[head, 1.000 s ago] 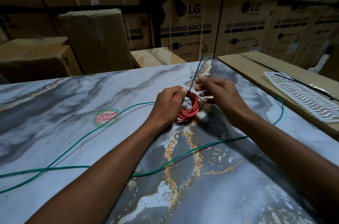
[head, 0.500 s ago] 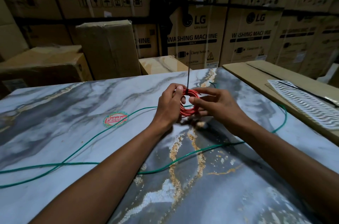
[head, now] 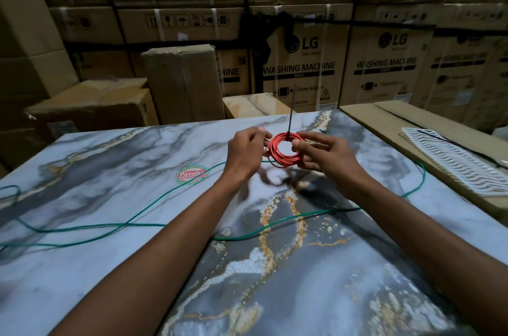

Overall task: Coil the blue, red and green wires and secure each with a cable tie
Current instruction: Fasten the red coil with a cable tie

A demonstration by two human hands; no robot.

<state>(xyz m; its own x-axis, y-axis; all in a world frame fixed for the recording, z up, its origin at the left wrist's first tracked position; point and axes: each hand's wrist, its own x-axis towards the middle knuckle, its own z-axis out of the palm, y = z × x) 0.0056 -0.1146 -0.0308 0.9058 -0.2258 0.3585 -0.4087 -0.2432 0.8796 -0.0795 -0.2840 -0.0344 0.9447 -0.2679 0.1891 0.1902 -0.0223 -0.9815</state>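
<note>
Both hands hold the red wire coil [head: 283, 150] just above the marbled desk [head: 110, 170]: the left hand [head: 246, 153] grips its left edge, and the right hand [head: 321, 154] pinches its right side. A black cable tie [head: 290, 115] wraps the coil's top (tail sticking straight up). The green wire [head: 115, 225] lies loose across the desk, uncoiled.

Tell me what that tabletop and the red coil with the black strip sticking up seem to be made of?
The tabletop looks like glossy marble or a printed marble-look sheet: grey veins, gold speckles, a sheen. The red coil seems to be plastic-insulated wire, smooth and evenly coloured. The black strip, a cable tie, looks like stiff nylon, since it stands straight up by itself.
</note>
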